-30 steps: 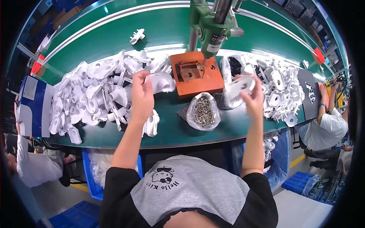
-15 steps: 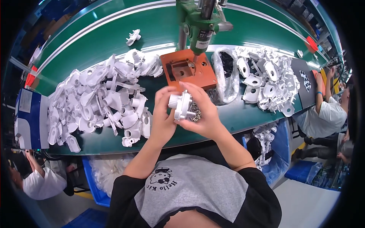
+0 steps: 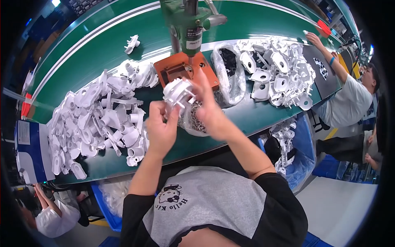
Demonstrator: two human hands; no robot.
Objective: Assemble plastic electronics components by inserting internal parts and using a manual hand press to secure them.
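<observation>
A white plastic housing part is gripped by my left hand, thumb against its near side. It is held over the bench in front of an orange fixture block. Close to the part's right side is my right hand, smeared by motion, so its fingers and any contact with the part are unclear. Below and between my hands lies a clear bag of small metal screws. Above the fixture stands a green press, its spindle pointing down at the block.
White plastic parts are heaped on the left, flat white plates on the right. A clear bag of black pieces sits beside the fixture. One white part lies on the far green surface. A co-worker reaches in at right.
The white part has moved left and up and is turned differently. My right hand has come away from its earlier two-handed hold. The view has shifted, and the co-worker's arm reaches farther out.
</observation>
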